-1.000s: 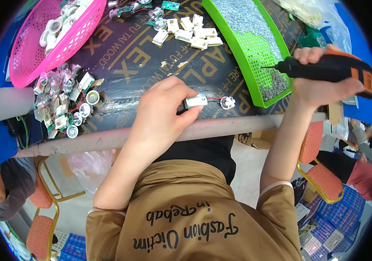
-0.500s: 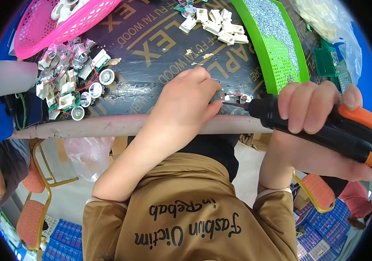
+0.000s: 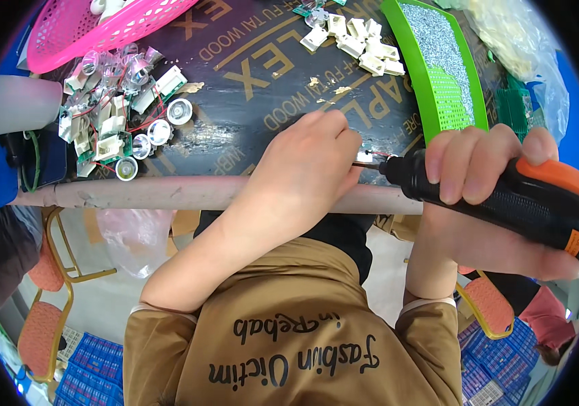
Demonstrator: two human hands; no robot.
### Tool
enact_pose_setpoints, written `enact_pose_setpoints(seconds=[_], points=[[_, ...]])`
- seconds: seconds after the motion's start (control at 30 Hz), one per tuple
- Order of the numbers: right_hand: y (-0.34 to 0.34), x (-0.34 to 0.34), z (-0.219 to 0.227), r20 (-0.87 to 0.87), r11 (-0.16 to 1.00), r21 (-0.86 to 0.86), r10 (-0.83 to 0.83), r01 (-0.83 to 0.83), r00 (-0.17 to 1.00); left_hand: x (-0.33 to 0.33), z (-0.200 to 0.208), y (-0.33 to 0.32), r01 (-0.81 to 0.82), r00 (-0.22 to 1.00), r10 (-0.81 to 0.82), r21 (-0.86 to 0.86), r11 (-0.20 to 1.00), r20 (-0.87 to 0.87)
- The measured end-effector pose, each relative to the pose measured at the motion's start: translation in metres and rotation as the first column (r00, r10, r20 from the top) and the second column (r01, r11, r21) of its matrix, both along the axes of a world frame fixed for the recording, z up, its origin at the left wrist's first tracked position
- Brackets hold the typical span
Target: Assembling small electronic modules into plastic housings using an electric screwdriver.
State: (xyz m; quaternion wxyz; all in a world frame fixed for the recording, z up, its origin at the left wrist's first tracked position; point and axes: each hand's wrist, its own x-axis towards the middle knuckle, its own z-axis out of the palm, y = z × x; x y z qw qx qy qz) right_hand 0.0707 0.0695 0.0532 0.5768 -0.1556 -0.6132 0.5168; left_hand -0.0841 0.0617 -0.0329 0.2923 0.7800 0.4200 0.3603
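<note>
A black and orange electric screwdriver is gripped in my right hand, the fingers wrapped over its body. Its thin bit points left and reaches my left hand at the table's near edge. The fingers of that hand are closed on a small lamp circuit assembly, of which a white piece and thin wires show past the fingertips. Most of the assembly, and the spot where the bit ends, are hidden by the hand.
To the left lies a heap of wired lamp parts, beside a pink basket and a grey-white cup. White plastic housings sit at the back. A green tray of small screws and a clear bag are on the right.
My left hand has turned and shifted right, covering more of the lamp circuit assembly. The screwdriver stays nearly in place. The tabletop things appear slightly farther right as the view moves.
</note>
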Motion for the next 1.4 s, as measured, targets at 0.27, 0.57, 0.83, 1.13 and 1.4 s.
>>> enact_pose_setpoints(seconds=[0.27, 0.57, 0.83, 1.13, 1.4], points=[[0.005, -0.002, 0.0, 0.056, 1.0, 0.005, 0.001, -0.001, 0.998, 0.002, -0.002, 0.0, -0.007, 1.0, 0.007, 0.011, 1.0, 0.003], [0.01, -0.004, 0.0, 0.115, 1.0, 0.001, 0.005, -0.005, 0.993, 0.001, -0.001, 0.001, -0.01, 1.0, 0.01, -0.004, 1.0, -0.016], [0.004, -0.002, 0.006, 0.178, 1.0, 0.01, 0.004, -0.006, 0.984, 0.002, 0.0, 0.001, 0.007, 1.0, -0.007, -0.008, 1.0, 0.004], [0.007, -0.003, 0.005, 0.197, 0.997, 0.001, 0.075, -0.076, 0.978, 0.002, 0.001, 0.001, 0.023, 0.999, -0.023, -0.003, 1.0, -0.023], [0.007, 0.0, 0.001, 0.205, 0.999, 0.023, 0.034, -0.039, 0.978, 0.004, 0.002, 0.002, -0.008, 0.999, 0.009, 0.02, 1.0, -0.05]])
